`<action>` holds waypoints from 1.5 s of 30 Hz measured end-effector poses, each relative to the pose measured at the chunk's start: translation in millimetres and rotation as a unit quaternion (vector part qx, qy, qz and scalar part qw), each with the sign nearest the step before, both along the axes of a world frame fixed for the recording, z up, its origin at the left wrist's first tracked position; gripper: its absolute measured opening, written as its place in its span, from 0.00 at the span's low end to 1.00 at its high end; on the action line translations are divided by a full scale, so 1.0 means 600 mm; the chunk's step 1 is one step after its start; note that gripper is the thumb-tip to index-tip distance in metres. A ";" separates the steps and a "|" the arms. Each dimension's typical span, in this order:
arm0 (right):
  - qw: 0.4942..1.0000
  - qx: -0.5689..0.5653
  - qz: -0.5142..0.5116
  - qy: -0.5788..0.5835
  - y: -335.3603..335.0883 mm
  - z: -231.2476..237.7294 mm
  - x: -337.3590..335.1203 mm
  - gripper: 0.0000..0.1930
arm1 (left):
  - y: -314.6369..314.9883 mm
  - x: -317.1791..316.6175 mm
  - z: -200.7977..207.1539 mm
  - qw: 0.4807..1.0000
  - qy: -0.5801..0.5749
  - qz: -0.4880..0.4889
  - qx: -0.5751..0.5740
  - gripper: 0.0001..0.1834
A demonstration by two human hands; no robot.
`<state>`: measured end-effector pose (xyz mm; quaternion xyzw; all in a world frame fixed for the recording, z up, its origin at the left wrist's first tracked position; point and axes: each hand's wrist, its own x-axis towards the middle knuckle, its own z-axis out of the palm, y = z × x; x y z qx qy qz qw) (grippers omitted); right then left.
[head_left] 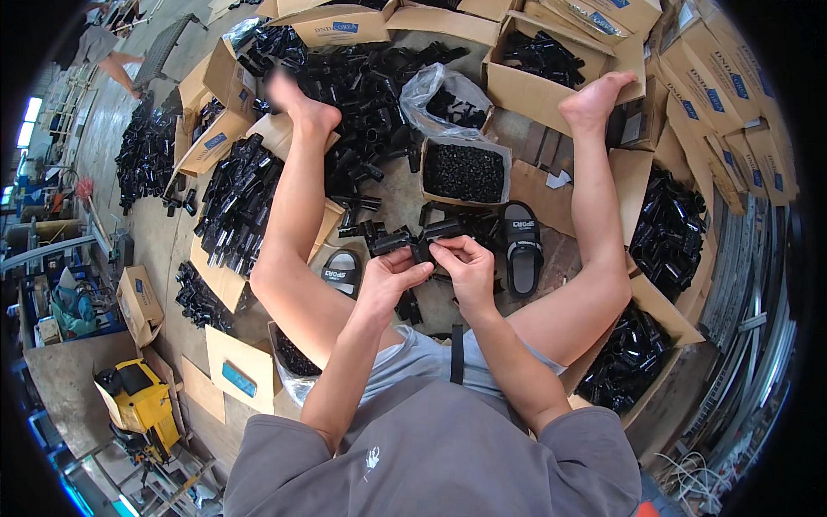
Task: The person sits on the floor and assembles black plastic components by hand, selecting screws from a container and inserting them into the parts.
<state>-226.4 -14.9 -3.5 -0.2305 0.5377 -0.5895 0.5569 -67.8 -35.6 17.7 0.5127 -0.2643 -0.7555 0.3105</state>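
My left hand [392, 277] and my right hand [466, 269] meet in front of my lap, fingers pinched on a glossy black tubular part [421, 251]. Short black tube sections flare to either side of it; whether they are all one piece I cannot tell. Just beyond my hands lie more loose black tubular parts [370, 231]. Farther off, an open carton [466, 202] is filled with small black pieces. Behind that carton, a clear plastic bag [419, 96] holds more black pieces.
Between my bare legs lie two black slides, a right one [522, 250] and a left one [342, 272]. Black parts heap around my left leg [245, 185]. Open cartons [525, 96] ring the floor, a phone [239, 379] rests on cardboard, and metal lengths [748, 284] lie at right.
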 end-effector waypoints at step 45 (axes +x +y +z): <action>0.795 0.300 0.160 0.502 -0.281 -0.254 -0.101 0.18 | -0.007 0.072 -0.100 0.954 0.167 0.199 0.147 0.18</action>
